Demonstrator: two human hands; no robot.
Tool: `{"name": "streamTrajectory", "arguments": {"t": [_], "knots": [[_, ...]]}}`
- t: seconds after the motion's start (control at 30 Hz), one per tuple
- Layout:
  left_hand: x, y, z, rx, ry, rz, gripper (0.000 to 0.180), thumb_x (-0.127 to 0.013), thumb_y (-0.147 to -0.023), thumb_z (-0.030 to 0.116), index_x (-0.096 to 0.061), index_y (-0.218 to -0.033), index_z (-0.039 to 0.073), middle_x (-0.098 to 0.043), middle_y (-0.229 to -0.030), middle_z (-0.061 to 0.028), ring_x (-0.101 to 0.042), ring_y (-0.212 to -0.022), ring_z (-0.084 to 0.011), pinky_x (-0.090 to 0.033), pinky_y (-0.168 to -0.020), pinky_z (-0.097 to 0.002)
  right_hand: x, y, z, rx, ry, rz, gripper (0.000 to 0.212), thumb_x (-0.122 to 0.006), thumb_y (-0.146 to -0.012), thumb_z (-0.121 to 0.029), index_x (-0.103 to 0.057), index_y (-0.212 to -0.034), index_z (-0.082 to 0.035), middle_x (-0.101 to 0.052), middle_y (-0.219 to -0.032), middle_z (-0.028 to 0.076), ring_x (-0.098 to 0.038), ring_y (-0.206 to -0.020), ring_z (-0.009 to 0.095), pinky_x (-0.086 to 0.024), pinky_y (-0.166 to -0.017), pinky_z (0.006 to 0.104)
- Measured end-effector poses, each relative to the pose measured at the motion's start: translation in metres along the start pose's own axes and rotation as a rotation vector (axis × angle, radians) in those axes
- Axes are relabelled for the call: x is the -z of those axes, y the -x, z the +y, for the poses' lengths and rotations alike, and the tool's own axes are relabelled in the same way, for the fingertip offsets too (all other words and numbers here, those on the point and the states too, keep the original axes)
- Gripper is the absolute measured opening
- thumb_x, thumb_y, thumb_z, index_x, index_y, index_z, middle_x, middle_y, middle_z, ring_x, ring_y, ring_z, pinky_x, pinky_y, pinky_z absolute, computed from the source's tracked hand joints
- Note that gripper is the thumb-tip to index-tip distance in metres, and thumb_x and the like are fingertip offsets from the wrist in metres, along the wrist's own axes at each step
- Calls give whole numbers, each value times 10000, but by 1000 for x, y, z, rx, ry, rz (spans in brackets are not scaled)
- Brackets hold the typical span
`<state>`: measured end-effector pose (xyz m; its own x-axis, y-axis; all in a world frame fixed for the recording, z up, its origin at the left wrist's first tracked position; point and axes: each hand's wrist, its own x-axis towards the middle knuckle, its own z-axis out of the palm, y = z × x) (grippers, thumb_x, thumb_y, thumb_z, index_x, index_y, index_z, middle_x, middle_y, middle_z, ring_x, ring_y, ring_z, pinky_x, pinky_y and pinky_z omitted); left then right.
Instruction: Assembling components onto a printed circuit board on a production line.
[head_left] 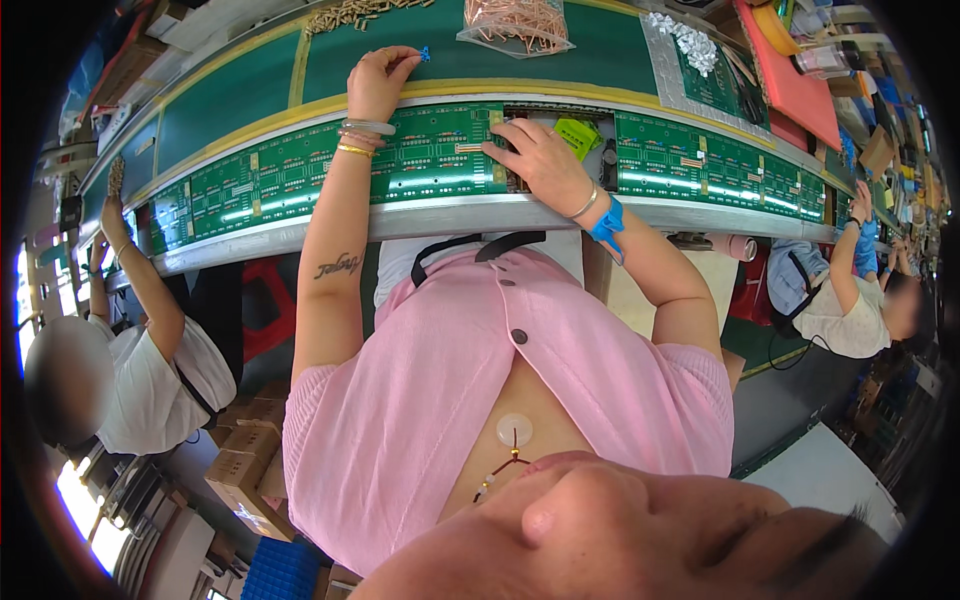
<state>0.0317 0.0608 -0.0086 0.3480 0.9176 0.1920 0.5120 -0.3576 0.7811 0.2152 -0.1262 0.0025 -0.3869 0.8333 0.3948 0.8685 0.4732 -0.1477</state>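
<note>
**Pinching a blue part (425, 54) over the green worktop (600, 62)**

Holding it by the closed fingertips of the left hand (378, 86), probably for fine control. Resting the right hand (548, 162), fingers parted, nothing visibly gripped, at a circuit board's (430, 150) right end, seemingly to steady it.

Brown cardboard boxes (245, 462), lower left

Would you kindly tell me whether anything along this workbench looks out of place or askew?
One mild oddity: a bright yellow-green object sits at an angle at the gap between green circuit boards, beside the right hand. It stands out against the otherwise straight row. I see no obvious damage.
</note>
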Motion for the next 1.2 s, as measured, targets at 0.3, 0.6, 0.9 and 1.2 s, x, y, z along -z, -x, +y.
{"name": "streamTrajectory", "arguments": {"t": [0.3, 0.6, 0.9, 1.2], "knots": [[13, 28, 24, -158, 3, -57, 131, -642, -794, 104, -683, -908, 53, -663, -811, -82, -615, -699, -128, -480, -668, -233, 5, -40, 48, -454, -14, 225, 78, -580, -782, -107, -635, -835, -93, -587, -820, 59, -544, -801, 265, -472, -674, 362], [26, 66, 19, -219, -180, -170, 83, -672, -715, 102, -650, -768, 42, -630, -822, -77, -593, -786, -249, -470, -701, -332, -29, -78, 95, -731, 351, -67, 160, -644, -721, -238, -673, -743, -82, -646, -759, 115, -615, -738, 286, -517, -604, 388], [23, 73, 13, -285, -299, -185, 52, -635, -728, 58, -627, -768, 27, -560, -886, -75, -545, -865, -274, -449, -747, -360, -24, -73, 90, -609, 223, 183, 86, -629, -711, -169, -624, -716, -83, -647, -773, 105, -621, -723, 260, -512, -585, 367], [21, 74, 16, -291, -317, -177, 51, -640, -723, 61, -628, -761, 30, -559, -885, -77, -544, -864, -278, -447, -747, -366, -11, -70, 75, -546, -256, 242, 99, -616, -779, -130, -636, -869, -92, -650, -764, 59, -629, -700, 205, -491, -611, 310]]}}
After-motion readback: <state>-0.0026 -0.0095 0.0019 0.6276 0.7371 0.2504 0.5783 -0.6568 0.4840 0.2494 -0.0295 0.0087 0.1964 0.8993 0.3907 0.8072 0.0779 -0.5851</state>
